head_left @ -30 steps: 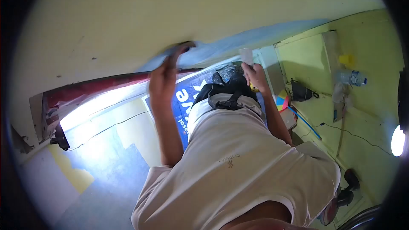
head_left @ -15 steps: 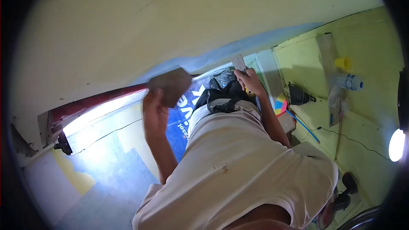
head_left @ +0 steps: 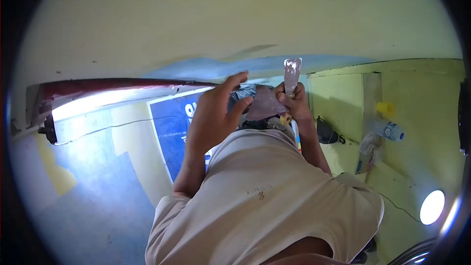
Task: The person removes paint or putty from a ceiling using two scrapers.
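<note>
My right hand [head_left: 298,102] is closed around a putty knife [head_left: 293,72], its whitish-smeared blade pointing up and its yellow handle end showing below the fist. A flat brownish plate or sheet [head_left: 265,102] reaches from my right fingers toward my left hand. My left hand [head_left: 213,110] is open, thumb and fingers spread, with the thumb tip close to the left edge of that plate. Dark plastic or cloth lies behind and below the plate. Just beyond the hands stretches a cream painted surface [head_left: 196,24] with a blue-grey patch.
A bright light with a red-brown strip [head_left: 117,84] runs along the left. Below it hangs a blue poster [head_left: 171,132]. On the right are a yellow cup [head_left: 385,109], a plastic bottle [head_left: 392,130], a black bag [head_left: 326,131] and a round lamp [head_left: 432,207].
My left hand has moved right, and the brown plate it held is now at my right hand. Left fingers have spread. The view has tilted, and the putty knife stands more upright.
</note>
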Available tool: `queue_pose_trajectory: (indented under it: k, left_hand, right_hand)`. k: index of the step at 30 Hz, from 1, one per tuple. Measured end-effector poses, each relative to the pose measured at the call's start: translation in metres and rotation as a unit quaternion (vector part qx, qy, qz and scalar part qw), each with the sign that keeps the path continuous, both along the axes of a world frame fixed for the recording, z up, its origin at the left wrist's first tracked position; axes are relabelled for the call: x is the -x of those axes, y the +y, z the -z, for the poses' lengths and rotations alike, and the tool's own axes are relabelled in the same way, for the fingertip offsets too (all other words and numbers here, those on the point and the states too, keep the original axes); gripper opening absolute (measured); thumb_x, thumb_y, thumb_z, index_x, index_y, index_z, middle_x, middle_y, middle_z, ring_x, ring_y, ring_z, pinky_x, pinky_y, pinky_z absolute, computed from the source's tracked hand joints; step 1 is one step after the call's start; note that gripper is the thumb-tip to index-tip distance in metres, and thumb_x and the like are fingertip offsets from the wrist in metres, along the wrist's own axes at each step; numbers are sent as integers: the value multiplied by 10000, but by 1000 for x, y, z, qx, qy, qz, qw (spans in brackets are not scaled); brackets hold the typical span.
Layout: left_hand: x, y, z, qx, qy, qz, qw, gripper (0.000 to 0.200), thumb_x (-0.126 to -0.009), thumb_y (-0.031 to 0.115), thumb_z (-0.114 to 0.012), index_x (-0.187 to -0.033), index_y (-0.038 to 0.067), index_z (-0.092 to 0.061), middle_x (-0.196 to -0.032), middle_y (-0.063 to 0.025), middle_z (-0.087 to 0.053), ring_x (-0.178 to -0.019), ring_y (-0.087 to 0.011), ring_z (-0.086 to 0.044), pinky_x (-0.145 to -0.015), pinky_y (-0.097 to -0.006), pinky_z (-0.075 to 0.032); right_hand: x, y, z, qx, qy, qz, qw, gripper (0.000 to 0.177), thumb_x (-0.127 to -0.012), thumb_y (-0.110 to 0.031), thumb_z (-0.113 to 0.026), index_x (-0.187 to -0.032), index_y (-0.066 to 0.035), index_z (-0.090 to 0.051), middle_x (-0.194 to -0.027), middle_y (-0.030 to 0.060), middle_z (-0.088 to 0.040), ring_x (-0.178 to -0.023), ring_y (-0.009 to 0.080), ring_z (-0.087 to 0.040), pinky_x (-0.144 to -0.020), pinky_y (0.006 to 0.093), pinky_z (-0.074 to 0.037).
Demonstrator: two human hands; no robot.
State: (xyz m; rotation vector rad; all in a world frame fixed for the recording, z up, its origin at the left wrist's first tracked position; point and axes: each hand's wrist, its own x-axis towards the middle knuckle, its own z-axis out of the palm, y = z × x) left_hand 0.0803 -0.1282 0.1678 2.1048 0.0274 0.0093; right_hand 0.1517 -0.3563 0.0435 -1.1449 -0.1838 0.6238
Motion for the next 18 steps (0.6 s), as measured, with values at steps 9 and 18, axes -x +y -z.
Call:
queue_pose_trajectory:
  k: [9, 18]
  left_hand:
    - [24, -40, -121, 298, -338, 110, 886, 41, -856, 52, -648, -853, 63, -609, -666, -108, -683, -495, -194, -628, -463, -315, -567]
    - [17, -45, -140, 161, -292, 93, 938, 94, -833, 109, -639, -772, 54, -685, -622, -61, -659, -422, -139, -563, -401, -259, -465]
  right_hand:
    - [-11, -2, -2, -4, 21, -31, 999, 245, -805, -176, -781, -868, 17, -645, -715, 62, -623, -484, 71, -520, -403, 221, -409]
    - [-16, -5, 9, 12, -18, -39, 999, 224, -836, -173, -758, -876, 20, -652, -708, 48, -625, -508, 72, -533, -428, 224, -428]
